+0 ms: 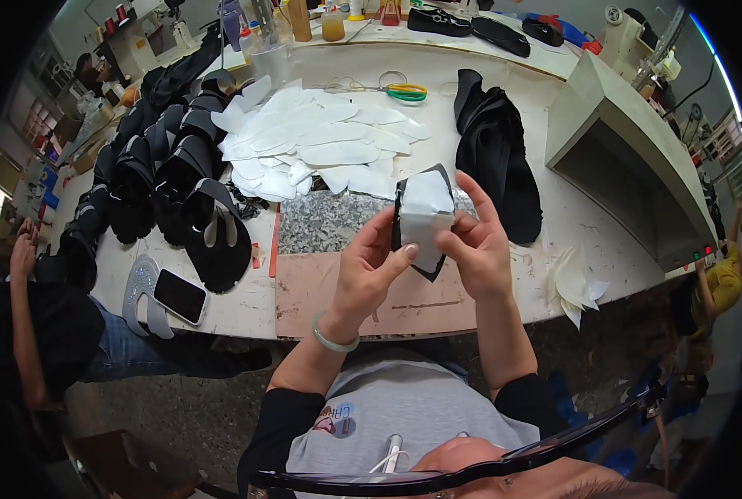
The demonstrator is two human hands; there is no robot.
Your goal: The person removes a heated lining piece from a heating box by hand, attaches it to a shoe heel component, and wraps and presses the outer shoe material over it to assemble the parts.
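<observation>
Above the front of the bench I hold a black shoe upper piece (427, 220) with a pale grey-white lining facing me. My left hand (372, 270) grips its left edge, thumb on the lining and fingers behind. On the opposite edge, my right hand (477, 254) pinches the piece with thumb and fingers. Beneath it lie a speckled stone slab (321, 223) and a pinkish board (325, 291). Just beyond my hands, a heap of thin white sole-shaped pieces (337, 133) spreads over the bench. A stack of black sole-shaped pieces (497, 158) lies to the right.
Rows of black sandal uppers (196, 158) fill the left side. A phone (179, 297) lies beside a glittery strap piece (142, 291). Scissors (406, 92) rest behind the heap. A grey open-fronted box (633, 158) and white scraps (577, 283) stand right. Other people work at both sides.
</observation>
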